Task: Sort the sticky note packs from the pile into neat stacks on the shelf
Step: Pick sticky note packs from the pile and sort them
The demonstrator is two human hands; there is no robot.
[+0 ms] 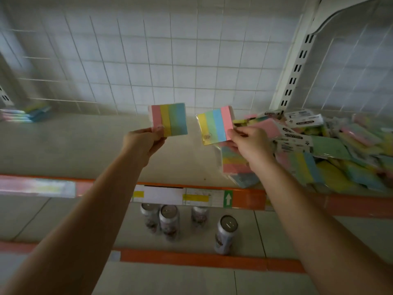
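Left hand [146, 139], centre of frame, pinched shut on the lower left corner of a sticky note pack [169, 119], held up above the shelf [85, 150]. Four vertical stripes on that pack: pink, yellow, green, blue from left to right, wrapped in clear film.

Right hand [248, 143], just right of centre, closed on the lower right edge of a second pack [214, 126], tilted slightly, striped yellow, green, blue, pink, with a small round label near its lower left corner. More striped packs [234, 160] under the same hand, whether gripped or lying on the shelf cannot be told.

Loose pile [331, 150] of packs at the right of frame, heaped on the shelf: pastel pink, green, yellow and blue, some with black-and-white header cards.

Small neat stack [27, 113] at the far left, against the wire grid back panel [148, 60].

Drink cans [170, 220] upright on the lower shelf, bottom centre.
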